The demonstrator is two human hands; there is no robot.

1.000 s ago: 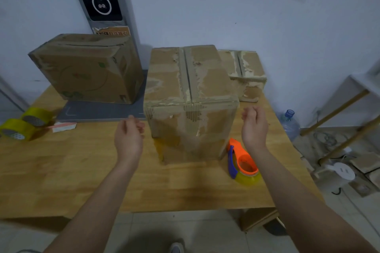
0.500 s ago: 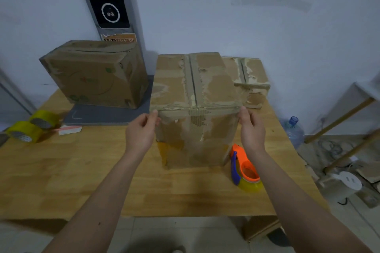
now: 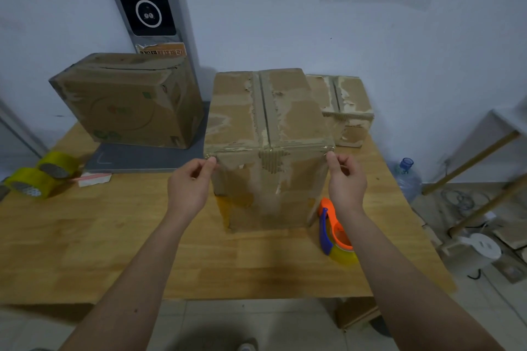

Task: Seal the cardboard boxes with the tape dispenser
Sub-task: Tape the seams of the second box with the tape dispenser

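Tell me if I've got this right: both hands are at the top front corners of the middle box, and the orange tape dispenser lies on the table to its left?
Not quite. The tape dispenser lies to the right of the middle box, under the right hand, as the head view shows. The left hand and the right are indeed at the top front corners.

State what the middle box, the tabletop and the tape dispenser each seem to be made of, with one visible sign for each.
Middle box: corrugated cardboard, matt brown; fluting shows where the surface is torn.
Tabletop: wood, smooth pale finish; joined strips with grain.
Tape dispenser: probably plastic; bright orange and blue, slightly glossy.
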